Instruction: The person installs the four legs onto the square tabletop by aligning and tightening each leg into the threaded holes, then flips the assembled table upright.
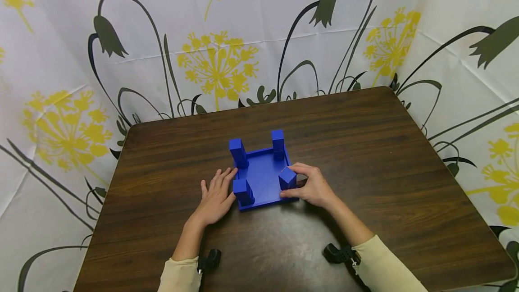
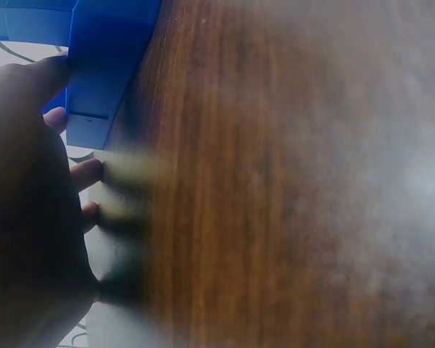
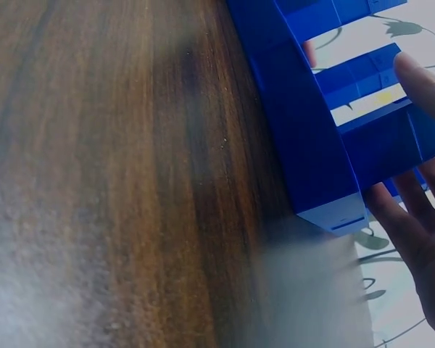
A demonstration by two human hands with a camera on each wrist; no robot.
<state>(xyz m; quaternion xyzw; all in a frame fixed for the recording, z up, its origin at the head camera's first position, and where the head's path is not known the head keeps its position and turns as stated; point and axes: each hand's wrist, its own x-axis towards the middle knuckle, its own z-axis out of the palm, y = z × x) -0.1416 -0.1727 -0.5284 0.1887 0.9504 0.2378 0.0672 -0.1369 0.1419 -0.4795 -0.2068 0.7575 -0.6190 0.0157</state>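
A shallow blue square tray with a low rim lies on the table. At its corners stand several blue rectangular posts, among them a front left post, a back left post and a back right post. My right hand pinches the front right post between thumb and fingers; this post looks turned relative to the others. Along the tray's left side my left hand lies with fingers spread, its thumb and index fingertips touching the tray or post there.
The tray rests on a dark wood-grain table. Behind and beside it hangs a white curtain with yellow and grey-green flowers. A black wrist device sits on the left forearm, another black wrist device on the right.
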